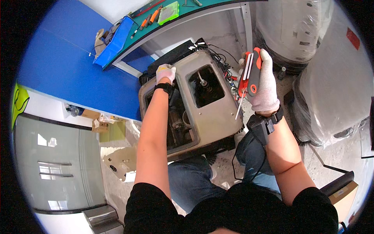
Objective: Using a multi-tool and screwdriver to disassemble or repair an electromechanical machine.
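A beige machine housing with two openings sits in front of my legs, and dark inner parts show through them. My left hand, in a pale glove, is closed at the housing's far edge; what its fingers hold, if anything, is hidden. To the right of the housing, my gloved right hand is raised and wrapped round a red and grey folding hex key set. One key of the set is swung out and points down toward the housing's right side. Other keys lie folded between the grips.
Loose cables bunch behind the housing. Beyond stands a green-topped workbench with orange-handled tools, a green case and a blue bin. Plastic-wrapped machines stand at the right; a cardboard box is nearer.
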Motion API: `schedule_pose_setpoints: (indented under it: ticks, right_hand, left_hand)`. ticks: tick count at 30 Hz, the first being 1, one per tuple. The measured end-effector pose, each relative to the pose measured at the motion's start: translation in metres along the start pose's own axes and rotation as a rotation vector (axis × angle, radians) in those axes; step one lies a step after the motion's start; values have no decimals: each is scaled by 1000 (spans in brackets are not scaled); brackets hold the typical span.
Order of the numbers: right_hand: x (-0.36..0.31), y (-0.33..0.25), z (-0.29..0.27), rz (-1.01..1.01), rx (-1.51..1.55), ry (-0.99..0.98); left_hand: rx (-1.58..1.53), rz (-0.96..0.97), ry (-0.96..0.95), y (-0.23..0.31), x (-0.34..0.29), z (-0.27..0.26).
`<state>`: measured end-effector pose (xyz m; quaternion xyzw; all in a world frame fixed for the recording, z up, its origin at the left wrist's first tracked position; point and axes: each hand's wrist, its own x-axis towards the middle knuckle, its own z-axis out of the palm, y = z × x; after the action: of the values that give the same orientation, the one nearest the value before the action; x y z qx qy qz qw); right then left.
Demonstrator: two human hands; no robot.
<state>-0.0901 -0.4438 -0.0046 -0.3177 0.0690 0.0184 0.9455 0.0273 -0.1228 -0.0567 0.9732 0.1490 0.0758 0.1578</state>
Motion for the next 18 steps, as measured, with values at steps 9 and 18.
schedule_pose_setpoints:
  ticks: [9,18]
  right_hand:
    - [-3,0,3,29,3,8]
    - [-3,1,5,25,-27,13]
  left_hand:
    - [90,-23,52,-6,6,5]
    - [110,57,84,-12,11,7]
